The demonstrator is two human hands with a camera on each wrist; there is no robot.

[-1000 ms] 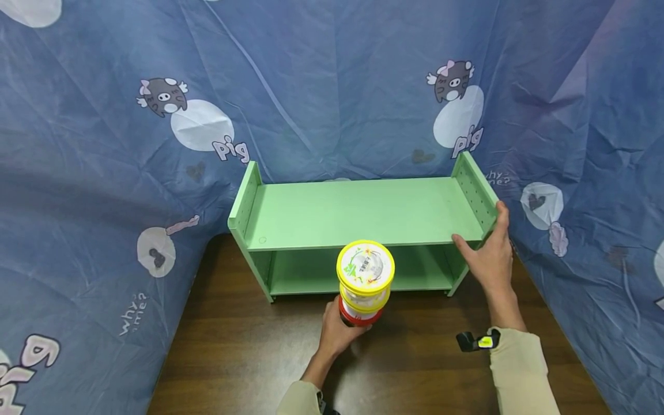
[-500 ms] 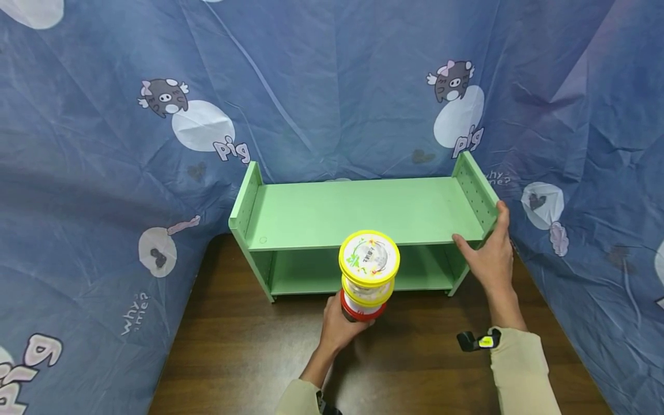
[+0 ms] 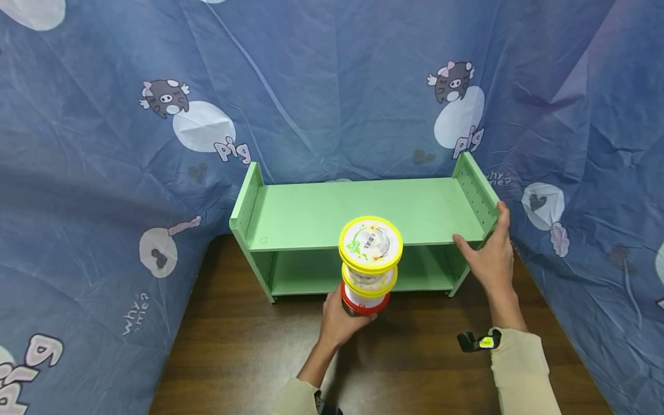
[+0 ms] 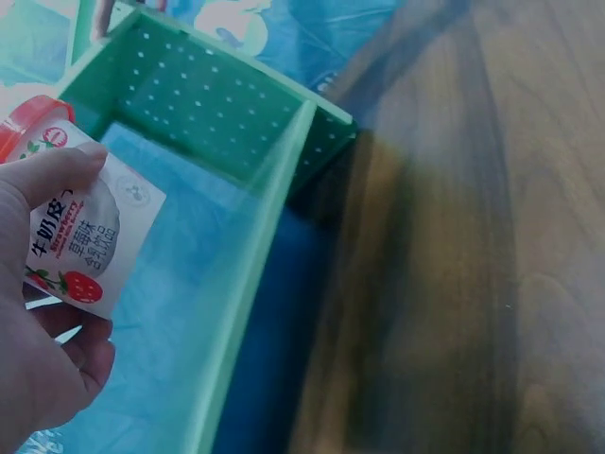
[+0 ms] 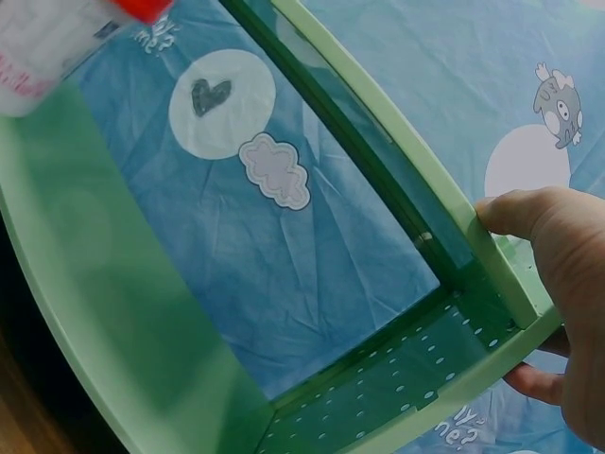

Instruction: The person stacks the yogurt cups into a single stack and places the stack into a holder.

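A stack of lidded cups (image 3: 369, 262), yellow-rimmed on top and red-rimmed below, is held up in front of the green shelf (image 3: 321, 213). My left hand (image 3: 342, 323) grips the bottom cup, a strawberry-printed one (image 4: 80, 232), with thumb and fingers wrapped round it (image 4: 38, 331). The stack stands about level with the shelf's front edge, above the wooden table (image 3: 249, 357). My right hand (image 3: 487, 256) grips the shelf's right end panel (image 5: 473, 246), thumb on the top board and fingers round the outside (image 5: 558, 284).
Blue cloth printed with pigs (image 3: 155, 98) hangs behind and on both sides, close around the shelf. The shelf has an upper board and a lower compartment (image 3: 306, 271), both bare. Dark table surface lies in front of it. A wrist camera (image 3: 477, 341) sits on my right sleeve.
My left hand has lifted the cup stack upward and slightly forward, toward the shelf's top board. The right hand has stayed on the shelf's end.
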